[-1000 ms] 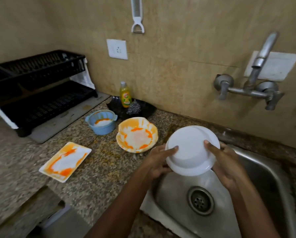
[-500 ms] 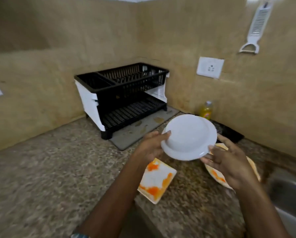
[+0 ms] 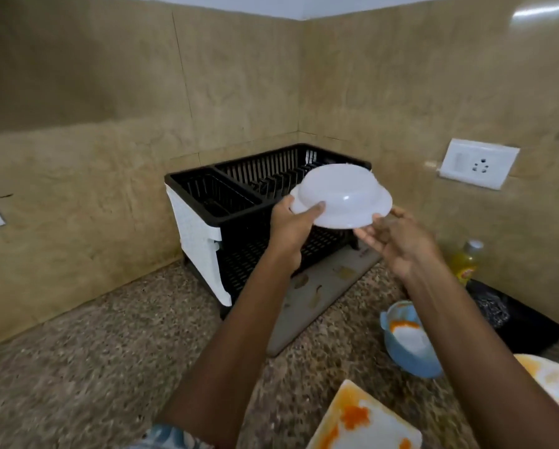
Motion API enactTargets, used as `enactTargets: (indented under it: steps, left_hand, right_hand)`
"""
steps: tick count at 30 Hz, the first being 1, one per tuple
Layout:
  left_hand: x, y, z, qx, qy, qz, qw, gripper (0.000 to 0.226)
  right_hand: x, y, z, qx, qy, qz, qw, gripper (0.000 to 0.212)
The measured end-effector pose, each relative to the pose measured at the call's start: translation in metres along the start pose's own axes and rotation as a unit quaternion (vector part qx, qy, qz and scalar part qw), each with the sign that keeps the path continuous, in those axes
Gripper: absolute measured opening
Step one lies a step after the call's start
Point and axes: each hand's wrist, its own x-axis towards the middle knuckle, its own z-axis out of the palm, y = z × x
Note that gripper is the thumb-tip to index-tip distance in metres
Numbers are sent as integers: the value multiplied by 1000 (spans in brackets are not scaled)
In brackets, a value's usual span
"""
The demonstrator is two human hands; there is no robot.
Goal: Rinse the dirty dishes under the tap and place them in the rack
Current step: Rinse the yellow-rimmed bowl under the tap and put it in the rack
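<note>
White plastic, round and wide-rimmed, the bowl (image 3: 343,200) hangs upside down over the upper tier of the black slatted dish rack with white side panels (image 3: 239,202), which stands just beyond both hands. The left hand (image 3: 289,226) grips the bowl's near-left rim, thumb on top and fingers curled beneath; the right hand (image 3: 398,241) lies open, its straight fingertips only touching the rim from below on the right. To seat it well, I judge the bowl should be tipped onto its edge and eased between the upright dividers of the wide compartment, the left hand guiding and the right steadying until the slats take the weight, since a wet rim may slip from so light a hold. Below the right forearm sit a small blue cup smeared with orange (image 3: 408,345), a white rectangular plate streaked orange (image 3: 365,419) and a scalloped orange-stained plate (image 3: 553,377), all unrinsed; a yellow soap bottle (image 3: 466,264) stands to the right of that hand. Half a second ago the bowl was held lower, short of the rack and above the counter; a second ago it was over the sink, and it has since travelled left and up to the rack
</note>
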Motion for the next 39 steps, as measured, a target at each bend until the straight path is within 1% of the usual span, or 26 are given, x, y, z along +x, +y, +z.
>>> enactTargets:
  steps: [3,6,8,11,15,18,22,25,28,30,31,33,35,37,39]
  left_hand:
    - [38,22,9,8,1,27,1000,49]
    - [52,11,23,8,-2,29,1000,52]
    - [47,-17,37,18,-8,27,999,58]
    - [32,-70,55,24,-10,9,1000,77]
    - [35,-119,61,27,-15,-16,999,70]
    - [62,-142,47,44,-16,-39,998,69]
    - [109,-166,22,136,15,-36,990,68]
    - [146,-186,7,234,35,-43,971,74]
    - [178,-197,0,299,27,-69,951,62]
    - [193,-199,0,340,43,-82,936,57]
    - [198,-199,0,353,49,-88,930,55]
    - [208,-204,-1,346,50,-120,929,47]
    - [218,-207,-3,342,48,-156,926,46]
    - [224,-206,-2,348,40,-181,919,48]
    - [226,-204,0,332,27,-199,922,50]
  right_hand:
    - [34,-24,27,-4,-4,-19,1000,42]
    - [49,-29,21,-36,6,-28,999,43]
    - [52,-18,-4,-49,22,-19,998,45]
    - [50,11,-47,-36,64,-7,997,46]
    - [62,47,-72,-21,109,28,993,46]
    - [87,68,-65,-25,125,47,991,48]
    - [145,96,-34,-51,113,85,989,44]
    - [194,116,-12,-95,95,121,984,40]
    - [232,127,5,-121,88,145,978,36]
    - [252,132,13,-130,90,163,974,36]
    - [259,134,15,-140,89,170,971,36]
    - [272,140,20,-161,82,178,967,33]
    - [281,144,25,-185,66,177,964,32]
    - [284,145,30,-217,36,172,960,37]
    - [285,147,30,-250,-7,172,953,42]
